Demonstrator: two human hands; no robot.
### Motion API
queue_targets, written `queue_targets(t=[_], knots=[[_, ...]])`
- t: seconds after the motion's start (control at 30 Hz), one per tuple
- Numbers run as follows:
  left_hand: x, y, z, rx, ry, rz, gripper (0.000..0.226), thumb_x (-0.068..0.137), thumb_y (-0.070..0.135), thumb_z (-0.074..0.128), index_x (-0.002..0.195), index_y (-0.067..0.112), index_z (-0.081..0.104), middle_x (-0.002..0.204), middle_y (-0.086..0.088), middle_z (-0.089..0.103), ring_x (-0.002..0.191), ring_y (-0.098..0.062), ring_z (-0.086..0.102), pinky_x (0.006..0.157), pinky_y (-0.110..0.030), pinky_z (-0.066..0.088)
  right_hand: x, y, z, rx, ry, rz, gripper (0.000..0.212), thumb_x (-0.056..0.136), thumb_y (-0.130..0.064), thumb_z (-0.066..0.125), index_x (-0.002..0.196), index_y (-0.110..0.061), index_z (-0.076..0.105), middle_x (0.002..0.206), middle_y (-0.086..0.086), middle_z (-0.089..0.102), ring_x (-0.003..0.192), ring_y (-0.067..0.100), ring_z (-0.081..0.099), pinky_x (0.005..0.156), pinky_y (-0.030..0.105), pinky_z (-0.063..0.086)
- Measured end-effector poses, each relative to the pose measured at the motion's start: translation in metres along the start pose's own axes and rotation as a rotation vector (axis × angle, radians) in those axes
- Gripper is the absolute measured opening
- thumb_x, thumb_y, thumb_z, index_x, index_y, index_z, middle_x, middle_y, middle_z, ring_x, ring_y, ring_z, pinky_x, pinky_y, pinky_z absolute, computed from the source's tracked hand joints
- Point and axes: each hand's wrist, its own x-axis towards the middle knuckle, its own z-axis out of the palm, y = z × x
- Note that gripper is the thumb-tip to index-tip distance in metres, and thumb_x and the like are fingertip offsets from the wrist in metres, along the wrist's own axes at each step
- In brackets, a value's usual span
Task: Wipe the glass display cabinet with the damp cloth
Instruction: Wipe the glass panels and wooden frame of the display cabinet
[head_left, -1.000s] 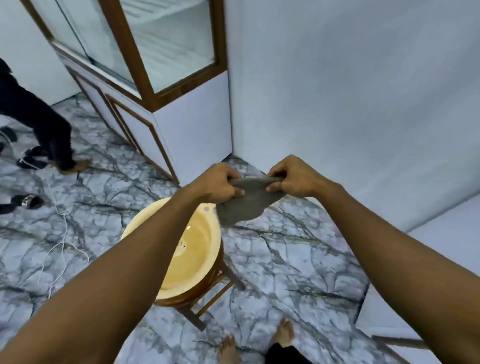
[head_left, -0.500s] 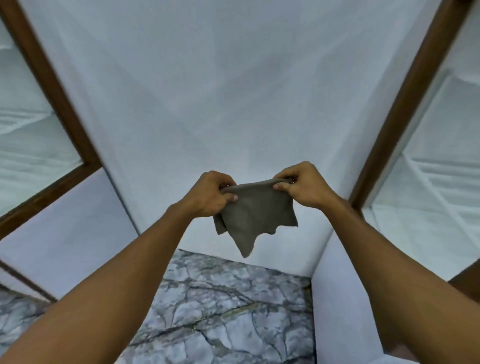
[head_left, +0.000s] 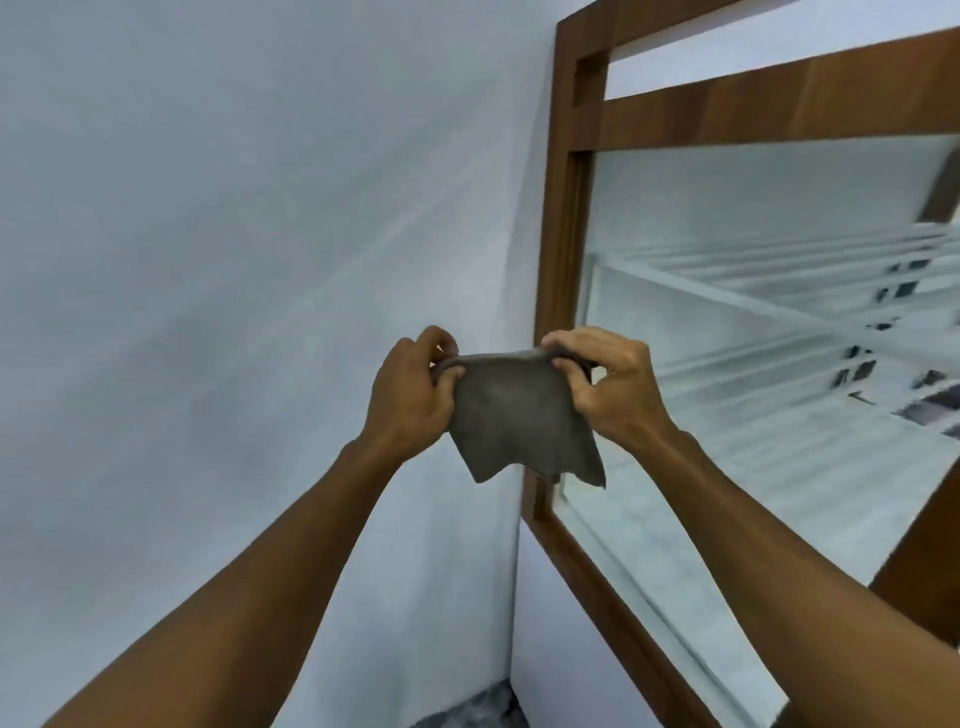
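A grey damp cloth hangs spread between my two hands at chest height in the head view. My left hand pinches its upper left corner and my right hand pinches its upper right corner. The glass display cabinet, with a brown wooden frame, stands at the right; its glass pane shows white shelves behind it. The cloth hangs just in front of the frame's left post and is apart from the glass.
A plain white wall fills the left and centre. The cabinet's white lower panel runs below the frame. A small patch of grey marble floor shows at the bottom.
The view has swung up and to the right, from the floor with the yellow basin to the cabinet on the right. Both hands kept hold of the cloth and spread it wider.
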Motion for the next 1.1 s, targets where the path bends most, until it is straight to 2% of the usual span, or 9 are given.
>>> queue_targets(t=[0.1,0.23,0.37,0.47,0.63,0.73,0.87,1.0,1.1], knots=[[0.053,0.003,0.025,-0.043,0.054,0.168,0.017,0.098,0.008,0.058,0.094,0.024,0.053,0.091,-0.002,0.058,0.087,-0.020,0.053,0.071,-0.028,0.045,0.029,0.014,-0.019,-0.137,0.068,-0.038,0.021,0.091,0.007,0.068,0.103,-0.004,0.080,0.101,0.008,0.077,0.090,0.019,0.072,0.083,0.027,0.060],[0.117,0.009,0.068,-0.051,0.195,0.425,0.019,0.092,-0.005,0.059,0.088,0.011,0.069,0.089,-0.003,0.070,0.096,-0.024,0.052,0.076,-0.042,0.047,0.063,0.033,-0.043,-0.390,0.107,-0.083,0.019,0.086,0.007,0.065,0.086,-0.005,0.079,0.095,0.008,0.076,0.084,0.023,0.070,0.073,0.035,0.060],[0.166,0.032,0.110,-0.131,0.324,0.494,0.025,0.094,-0.003,0.062,0.110,0.008,0.077,0.108,-0.004,0.075,0.110,-0.027,0.049,0.084,-0.040,0.050,0.091,0.049,-0.057,-0.795,0.296,-0.146,0.020,0.094,-0.009,0.061,0.092,-0.009,0.081,0.100,0.006,0.076,0.101,0.024,0.047,0.083,0.036,0.038],[0.193,0.051,0.134,-0.122,0.398,0.510,0.032,0.096,0.011,0.064,0.126,0.007,0.071,0.126,-0.006,0.069,0.120,-0.026,0.041,0.093,-0.042,0.048,0.107,0.050,-0.059,-1.081,0.418,-0.245,0.021,0.090,-0.003,0.063,0.099,-0.009,0.080,0.105,0.003,0.076,0.107,0.027,0.040,0.083,0.040,0.029],[0.207,0.075,0.170,-0.101,0.268,0.415,0.060,0.096,0.047,0.058,0.149,0.019,0.054,0.155,-0.010,0.031,0.140,-0.033,0.024,0.116,-0.055,0.029,0.121,0.057,-0.057,-1.295,0.429,-0.181,0.024,0.089,-0.009,0.060,0.101,-0.011,0.081,0.107,0.003,0.074,0.109,0.028,0.040,0.082,0.041,0.028],[0.211,0.082,0.186,-0.090,0.272,0.392,0.062,0.098,0.051,0.050,0.153,0.023,0.049,0.161,-0.009,0.017,0.145,-0.037,0.018,0.116,-0.064,0.023,0.126,0.057,-0.055,-1.344,0.481,-0.139,0.025,0.090,-0.012,0.058,0.098,-0.013,0.082,0.110,0.006,0.072,0.113,0.029,0.041,0.084,0.042,0.029],[0.215,0.087,0.197,-0.186,0.385,0.390,0.054,0.102,0.042,0.049,0.149,0.017,0.056,0.155,-0.009,0.023,0.137,-0.036,0.026,0.110,-0.059,0.030,0.118,0.057,-0.044,-1.410,0.483,-0.052,0.026,0.091,-0.022,0.062,0.108,-0.015,0.080,0.124,0.011,0.069,0.126,0.032,0.043,0.097,0.046,0.034],[0.222,0.081,0.207,-0.400,0.382,0.636,0.051,0.108,0.030,0.041,0.150,0.002,0.052,0.147,-0.018,0.039,0.134,-0.034,0.039,0.111,-0.056,0.042,0.108,0.066,-0.035,-1.555,0.445,0.012,0.034,0.097,-0.027,0.058,0.127,-0.022,0.074,0.140,0.013,0.064,0.139,0.036,0.040,0.110,0.049,0.028],[0.221,0.077,0.212,-0.428,0.238,0.717,0.069,0.103,0.047,0.043,0.161,0.013,0.032,0.166,-0.023,0.027,0.154,-0.040,0.021,0.128,-0.056,0.016,0.105,0.070,-0.034,-1.596,0.445,0.007,0.038,0.098,-0.026,0.059,0.133,-0.022,0.071,0.143,0.014,0.062,0.142,0.037,0.040,0.112,0.049,0.026]])
